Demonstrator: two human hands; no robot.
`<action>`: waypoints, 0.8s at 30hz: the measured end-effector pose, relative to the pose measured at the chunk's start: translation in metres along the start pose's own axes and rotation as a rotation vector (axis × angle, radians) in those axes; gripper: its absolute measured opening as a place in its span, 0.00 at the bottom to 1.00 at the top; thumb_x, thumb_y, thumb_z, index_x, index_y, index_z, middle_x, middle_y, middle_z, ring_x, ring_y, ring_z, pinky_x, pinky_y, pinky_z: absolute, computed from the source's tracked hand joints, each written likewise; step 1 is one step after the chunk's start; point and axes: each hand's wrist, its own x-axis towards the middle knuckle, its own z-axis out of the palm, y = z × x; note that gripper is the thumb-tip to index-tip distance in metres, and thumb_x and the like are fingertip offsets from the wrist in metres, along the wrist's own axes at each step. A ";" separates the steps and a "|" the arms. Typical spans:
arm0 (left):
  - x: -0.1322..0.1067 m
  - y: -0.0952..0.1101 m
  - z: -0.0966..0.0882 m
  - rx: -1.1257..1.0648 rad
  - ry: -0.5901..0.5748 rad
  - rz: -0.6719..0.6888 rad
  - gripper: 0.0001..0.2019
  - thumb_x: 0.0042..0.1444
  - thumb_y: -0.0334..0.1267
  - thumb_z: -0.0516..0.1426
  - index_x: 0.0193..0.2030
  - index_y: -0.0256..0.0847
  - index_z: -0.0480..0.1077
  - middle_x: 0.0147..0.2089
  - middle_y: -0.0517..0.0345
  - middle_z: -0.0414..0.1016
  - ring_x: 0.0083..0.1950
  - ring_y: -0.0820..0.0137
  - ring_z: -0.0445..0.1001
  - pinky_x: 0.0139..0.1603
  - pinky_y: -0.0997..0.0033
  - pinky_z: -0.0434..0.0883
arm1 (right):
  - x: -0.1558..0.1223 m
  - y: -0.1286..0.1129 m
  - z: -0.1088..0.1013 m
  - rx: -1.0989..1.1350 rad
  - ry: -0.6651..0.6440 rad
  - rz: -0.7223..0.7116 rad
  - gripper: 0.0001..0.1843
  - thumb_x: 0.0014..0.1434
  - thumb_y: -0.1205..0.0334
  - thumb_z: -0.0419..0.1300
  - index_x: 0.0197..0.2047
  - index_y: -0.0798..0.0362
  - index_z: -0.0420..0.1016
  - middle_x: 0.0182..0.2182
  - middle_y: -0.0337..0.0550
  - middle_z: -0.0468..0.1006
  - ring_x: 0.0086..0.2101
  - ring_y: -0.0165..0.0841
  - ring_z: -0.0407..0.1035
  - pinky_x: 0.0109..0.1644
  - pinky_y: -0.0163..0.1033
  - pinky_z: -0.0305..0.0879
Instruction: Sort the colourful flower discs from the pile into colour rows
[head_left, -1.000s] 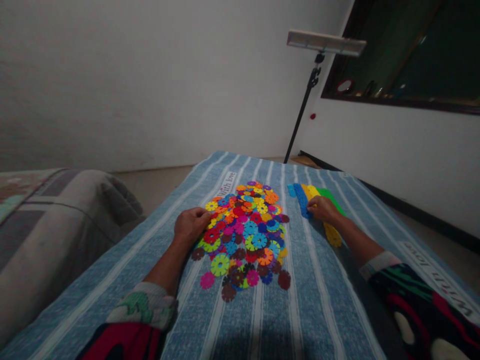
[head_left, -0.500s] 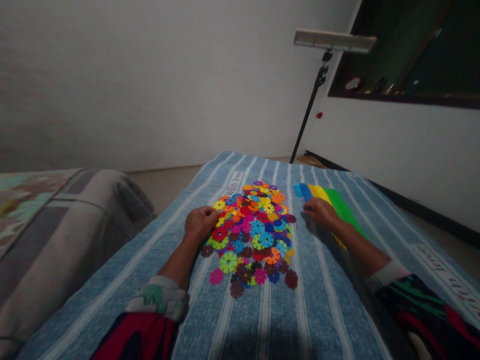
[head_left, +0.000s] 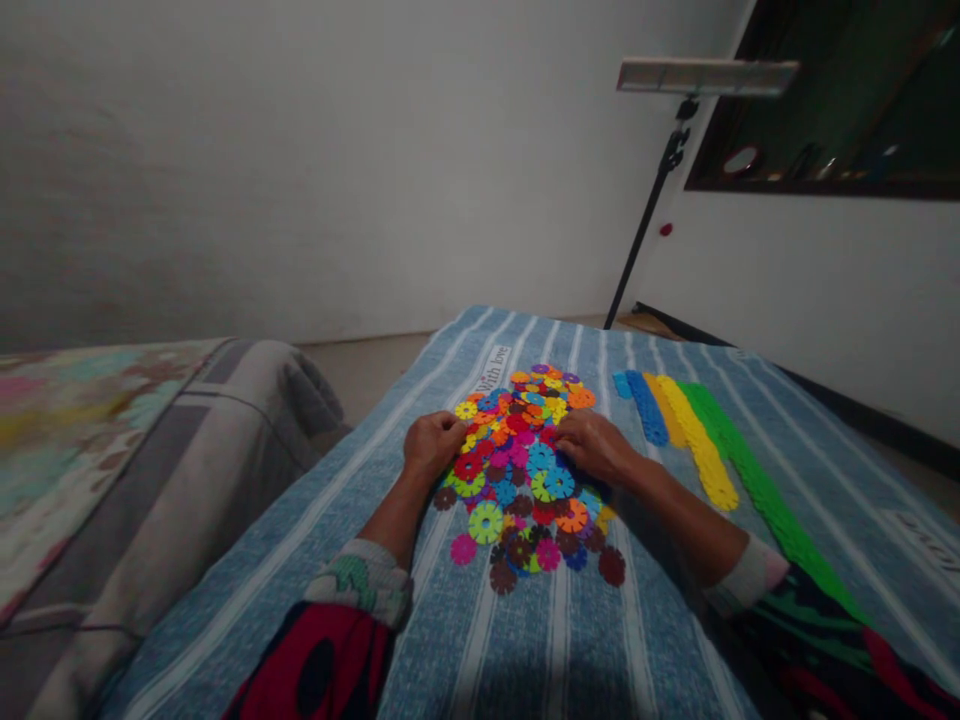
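Note:
A heap of flower-shaped plastic discs [head_left: 525, 480] in many colours lies on a blue striped cloth [head_left: 442, 640]. At the heap's left edge rests my left hand [head_left: 433, 445], its fingers curled and pressed together. My right hand [head_left: 596, 445] is over the heap's right side, fingertips bent down among red and blue discs. Whatever either hand pinches is hidden by the fingers. To the right, discs of one colour overlap in rows: a short light blue one [head_left: 622, 384], a blue row [head_left: 648, 410], an orange row [head_left: 667, 412], a yellow row [head_left: 697, 440] and a long green row [head_left: 780, 510].
A grey and floral cover [head_left: 255, 440] drapes over something at the left, with a gap between it and the cloth-covered surface. Beyond the far edge stands a black pole [head_left: 641, 230] bearing a flat light panel [head_left: 705, 77]. A dark window [head_left: 847, 110] is at upper right.
My right hand has moved left from beside the coloured rows onto the heap, uncovering the blue and yellow rows. My left hand stays at the heap's left edge. The view has shifted slightly.

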 end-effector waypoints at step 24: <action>-0.006 0.003 0.001 0.070 0.016 -0.010 0.14 0.53 0.45 0.55 0.30 0.41 0.78 0.29 0.57 0.80 0.34 0.67 0.75 0.32 0.72 0.63 | 0.016 -0.061 0.026 -0.017 0.055 -0.107 0.11 0.66 0.57 0.57 0.39 0.52 0.78 0.40 0.47 0.75 0.44 0.37 0.66 0.49 0.41 0.58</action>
